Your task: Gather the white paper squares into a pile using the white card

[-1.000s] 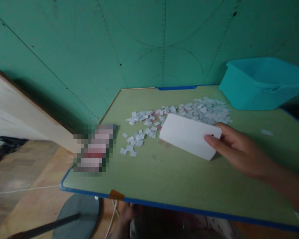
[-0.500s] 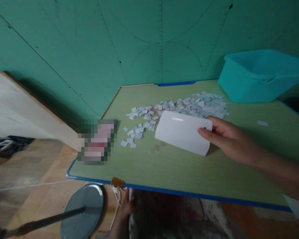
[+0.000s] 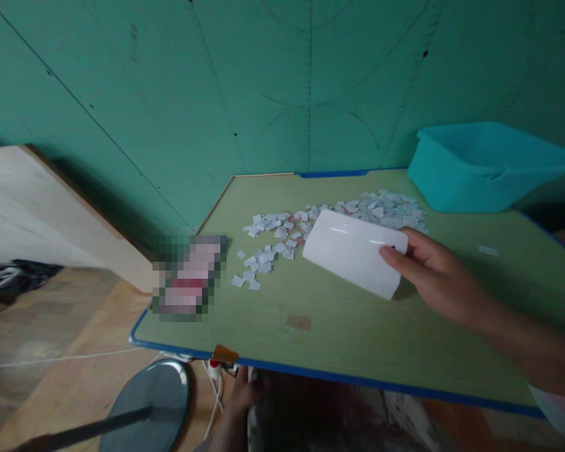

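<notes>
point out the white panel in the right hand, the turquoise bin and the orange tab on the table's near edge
White panel (image 3: 351,252), head view: middle of its broad face.
Turquoise bin (image 3: 466,189), head view: outer wall, below the rim.
Orange tab (image 3: 225,354), head view: middle of its surface.

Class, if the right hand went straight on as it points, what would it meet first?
Past the white panel it grips, the right hand would probably meet the white pieces first; its height above the table is unclear, so it might pass over.
</notes>
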A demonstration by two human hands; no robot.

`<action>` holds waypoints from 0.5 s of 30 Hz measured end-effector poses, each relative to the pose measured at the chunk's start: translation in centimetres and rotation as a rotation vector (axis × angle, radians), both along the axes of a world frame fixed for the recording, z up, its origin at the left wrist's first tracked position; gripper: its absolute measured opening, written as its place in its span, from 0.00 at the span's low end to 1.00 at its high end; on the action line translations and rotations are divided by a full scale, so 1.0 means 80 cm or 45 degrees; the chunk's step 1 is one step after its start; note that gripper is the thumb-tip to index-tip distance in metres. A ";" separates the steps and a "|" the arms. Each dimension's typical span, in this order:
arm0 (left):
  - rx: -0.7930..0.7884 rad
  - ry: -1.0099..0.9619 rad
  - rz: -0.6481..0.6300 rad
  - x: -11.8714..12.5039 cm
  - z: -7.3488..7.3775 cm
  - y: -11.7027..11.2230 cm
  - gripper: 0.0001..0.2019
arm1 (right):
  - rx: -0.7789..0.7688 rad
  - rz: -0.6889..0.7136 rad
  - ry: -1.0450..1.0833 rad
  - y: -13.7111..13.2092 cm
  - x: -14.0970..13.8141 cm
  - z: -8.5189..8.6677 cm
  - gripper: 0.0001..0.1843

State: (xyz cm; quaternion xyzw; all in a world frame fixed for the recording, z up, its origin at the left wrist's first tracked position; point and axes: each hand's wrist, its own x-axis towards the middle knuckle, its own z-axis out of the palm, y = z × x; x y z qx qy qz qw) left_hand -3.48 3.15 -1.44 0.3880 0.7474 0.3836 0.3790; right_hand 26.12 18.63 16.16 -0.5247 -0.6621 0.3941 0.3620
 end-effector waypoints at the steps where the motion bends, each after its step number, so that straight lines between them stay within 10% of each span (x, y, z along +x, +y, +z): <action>1: -0.009 0.002 -0.032 0.000 -0.004 0.002 0.05 | 0.018 0.007 -0.045 0.001 -0.001 -0.002 0.13; 8: 0.002 -0.018 -0.132 0.008 -0.033 0.022 0.13 | 0.139 0.094 -0.265 -0.002 -0.031 -0.003 0.15; 15: 0.001 -0.101 -0.146 -0.001 -0.023 0.019 0.08 | 0.174 0.154 -0.245 0.006 -0.043 0.002 0.14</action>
